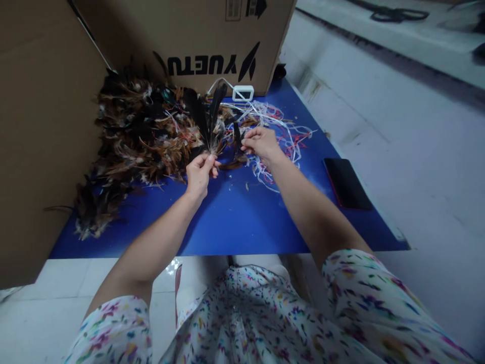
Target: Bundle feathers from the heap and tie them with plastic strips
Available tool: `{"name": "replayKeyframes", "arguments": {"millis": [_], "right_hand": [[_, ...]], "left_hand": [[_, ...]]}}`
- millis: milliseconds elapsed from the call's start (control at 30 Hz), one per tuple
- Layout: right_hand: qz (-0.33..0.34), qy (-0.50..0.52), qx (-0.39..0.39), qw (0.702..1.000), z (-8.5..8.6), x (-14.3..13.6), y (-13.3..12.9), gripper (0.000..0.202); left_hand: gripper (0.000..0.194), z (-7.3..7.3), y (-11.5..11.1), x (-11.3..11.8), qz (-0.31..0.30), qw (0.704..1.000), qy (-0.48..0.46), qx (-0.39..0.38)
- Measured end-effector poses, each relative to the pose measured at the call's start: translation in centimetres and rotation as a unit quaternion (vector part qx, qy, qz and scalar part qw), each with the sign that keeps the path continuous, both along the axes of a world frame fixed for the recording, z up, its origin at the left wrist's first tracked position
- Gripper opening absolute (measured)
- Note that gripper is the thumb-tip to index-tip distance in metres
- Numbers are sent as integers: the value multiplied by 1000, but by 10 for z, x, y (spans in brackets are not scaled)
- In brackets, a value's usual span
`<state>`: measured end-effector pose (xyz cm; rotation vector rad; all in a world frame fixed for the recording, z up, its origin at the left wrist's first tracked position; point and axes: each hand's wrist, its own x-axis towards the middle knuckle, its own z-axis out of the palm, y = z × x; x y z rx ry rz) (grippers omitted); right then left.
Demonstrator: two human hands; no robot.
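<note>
Dark feathers (200, 119) fan upward from the pinched fingers of my left hand (200, 173), their pale quill ends between thumb and forefinger. To the right, my right hand (261, 143) is closed in a pinch on a single small dark feather (237, 135). A large heap of brown and black feathers (147, 131) lies on the table behind and left of my left hand. Tangled white and red strings (282, 131) spread out behind and beside my right hand.
The blue table (242, 222) carries a dark phone (347, 183) at its right side. A cardboard box (212, 30) stands at the back, with a small white device (243, 93) before it. Another cardboard panel (41, 126) borders the left. A feather clump (96, 207) lies front left.
</note>
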<state>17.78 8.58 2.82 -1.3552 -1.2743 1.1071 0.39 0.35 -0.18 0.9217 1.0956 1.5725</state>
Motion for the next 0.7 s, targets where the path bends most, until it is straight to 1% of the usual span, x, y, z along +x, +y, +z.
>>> {"name": "replayKeyframes", "arguments": {"millis": [67, 133, 200, 267, 367, 467, 533, 600, 700], "right_hand": [[0, -31, 6, 999, -6, 4, 2, 22], [-14, -112, 42, 993, -8, 9, 3, 19], [-36, -223, 101, 969, -5, 12, 2, 16], [-32, -313, 135, 940, -1, 11, -1, 13], [31, -377, 111, 919, 4, 1, -10, 8], [91, -431, 57, 896, 4, -11, -19, 22], [115, -458, 27, 881, 2, -15, -22, 25], [129, -465, 11, 876, 1, -16, -22, 18], [132, -449, -1, 884, -1, -14, -20, 6]], "left_hand": [[19, 0, 0, 0, -1, 1000, 5, -3], [20, 0, 0, -1, 0, 1000, 10, -3], [21, 0, 0, -1, 3, 1000, 12, -1], [21, 0, 1, -2, 5, 1000, 12, 0], [21, 0, 1, -2, 5, 1000, 15, -2], [21, 0, 0, -2, 2, 1000, 14, -4], [21, 0, 0, -2, 1, 1000, 13, -3], [21, -1, 0, -2, 0, 1000, 11, -3], [21, -1, 0, -2, -1, 1000, 8, -5]]}}
